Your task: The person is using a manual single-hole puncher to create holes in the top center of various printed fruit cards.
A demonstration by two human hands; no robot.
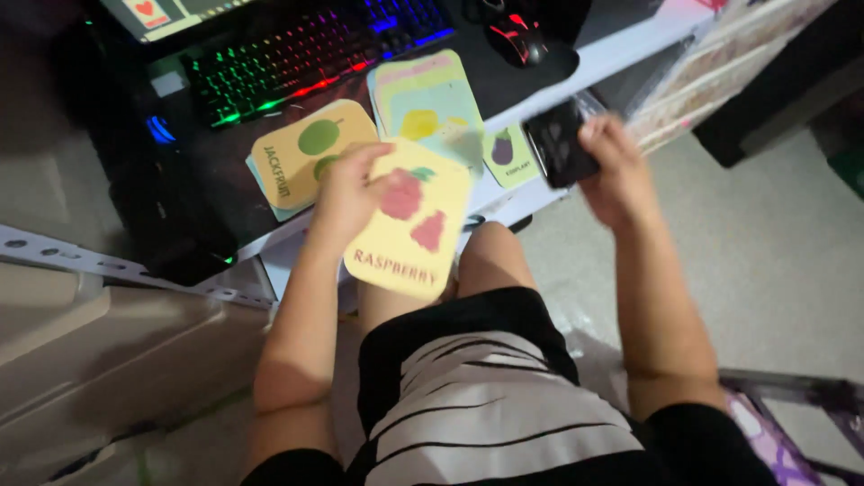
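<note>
Nearest are the striped black-and-white shorts (486,405), soft cloth over the knees. Above them the left hand (346,193) pinches a stiff yellow card (409,220) with rounded corners and pink berries — fingers closed on its top edge, held just off the desk edge (540,193). The right hand (616,171) wraps a glossy black rectangular thing (558,144), blurred. Farther off, flat picture cards lie fanned: an orange card (301,157), a pale stack (427,99), a small green card (511,155). Beyond, a backlit keyboard (306,58) — open floor to the right
</note>
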